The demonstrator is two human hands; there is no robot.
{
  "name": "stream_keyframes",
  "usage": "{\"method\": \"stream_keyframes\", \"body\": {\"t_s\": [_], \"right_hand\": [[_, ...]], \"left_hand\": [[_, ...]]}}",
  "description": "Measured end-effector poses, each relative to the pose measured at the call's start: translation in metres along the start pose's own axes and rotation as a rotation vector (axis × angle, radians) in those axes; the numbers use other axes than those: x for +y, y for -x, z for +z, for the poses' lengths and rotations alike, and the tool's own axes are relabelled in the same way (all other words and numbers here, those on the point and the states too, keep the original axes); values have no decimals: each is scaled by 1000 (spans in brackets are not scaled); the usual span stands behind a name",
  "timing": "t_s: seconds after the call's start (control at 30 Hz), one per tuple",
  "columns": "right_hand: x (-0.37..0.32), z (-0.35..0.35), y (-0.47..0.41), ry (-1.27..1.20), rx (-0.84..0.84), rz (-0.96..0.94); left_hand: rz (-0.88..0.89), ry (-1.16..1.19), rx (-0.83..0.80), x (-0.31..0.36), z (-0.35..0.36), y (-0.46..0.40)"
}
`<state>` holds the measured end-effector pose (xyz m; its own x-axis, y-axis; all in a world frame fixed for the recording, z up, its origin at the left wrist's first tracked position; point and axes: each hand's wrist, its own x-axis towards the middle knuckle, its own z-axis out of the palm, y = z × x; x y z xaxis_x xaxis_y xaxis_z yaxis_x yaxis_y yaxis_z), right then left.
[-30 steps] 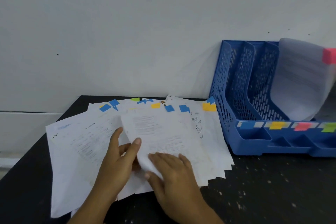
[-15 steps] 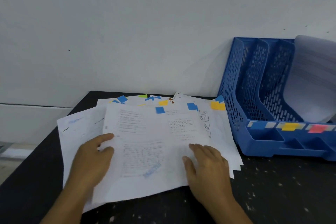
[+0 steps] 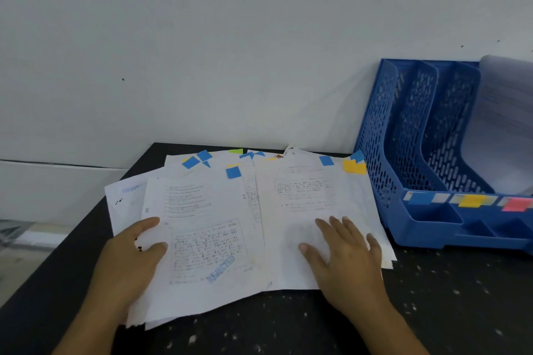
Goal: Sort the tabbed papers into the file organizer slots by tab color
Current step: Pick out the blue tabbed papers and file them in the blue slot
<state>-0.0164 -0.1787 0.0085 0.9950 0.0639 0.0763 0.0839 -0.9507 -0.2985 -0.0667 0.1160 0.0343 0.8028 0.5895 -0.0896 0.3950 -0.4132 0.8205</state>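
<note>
A loose spread of white printed papers [image 3: 230, 210] with blue, yellow and green tabs along the far edges lies on the black table [image 3: 432, 311]. My left hand [image 3: 129, 256] holds the left edge of a sheet stamped in blue [image 3: 202, 239], thumb on top. My right hand [image 3: 346, 253] rests flat, fingers straight, on another sheet [image 3: 302, 202] to the right. The blue file organizer [image 3: 409, 153] stands at the right, its slots labelled blue, yellow and pink; one curved paper [image 3: 501, 124] sits in the pink slot.
A plain white wall rises right behind the table. The table's left edge runs diagonally at the lower left, with floor beyond it. Bare speckled tabletop lies in front of the papers and the organizer.
The top sheets have been spread apart: my left hand drew the stamped sheet leftward, my right hand slid another sheet to the right. The view has shifted left, cutting off the organizer's right side.
</note>
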Motion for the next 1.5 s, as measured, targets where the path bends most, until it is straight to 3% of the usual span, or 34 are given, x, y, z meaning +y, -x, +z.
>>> {"method": "stream_keyframes", "body": {"t_s": [0.13, 0.33, 0.5, 0.77, 0.87, 0.93, 1.07, 1.2, 1.33, 1.5], "right_hand": [[-10, 4, 5, 37, -166, -68], [-5, 0, -5, 31, -85, 2], [-7, 0, 2, 42, -237, -28], [-4, 2, -4, -8, -62, 23], [2, -5, -9, -310, 145, 60], [2, -11, -8, -474, 176, 56], [-21, -8, 2, -467, 168, -121], [-54, 5, 11, -282, 91, -303], [-74, 18, 20, -182, 91, -401], [-83, 22, 24, -198, 46, -459]], "left_hand": [[7, 16, -44, -1, 6, 2], [10, 43, -49, -3, 6, 1], [36, 35, -42, -5, 3, -1], [50, 35, -37, -8, 3, -3], [48, 40, -37, -8, 4, -3], [59, 40, -44, -7, 6, -3], [71, 96, -66, -1, 14, 3], [53, 153, -80, 9, 21, 11], [-14, 393, -133, 18, 22, 17], [28, 229, -195, 9, 23, 15]]}}
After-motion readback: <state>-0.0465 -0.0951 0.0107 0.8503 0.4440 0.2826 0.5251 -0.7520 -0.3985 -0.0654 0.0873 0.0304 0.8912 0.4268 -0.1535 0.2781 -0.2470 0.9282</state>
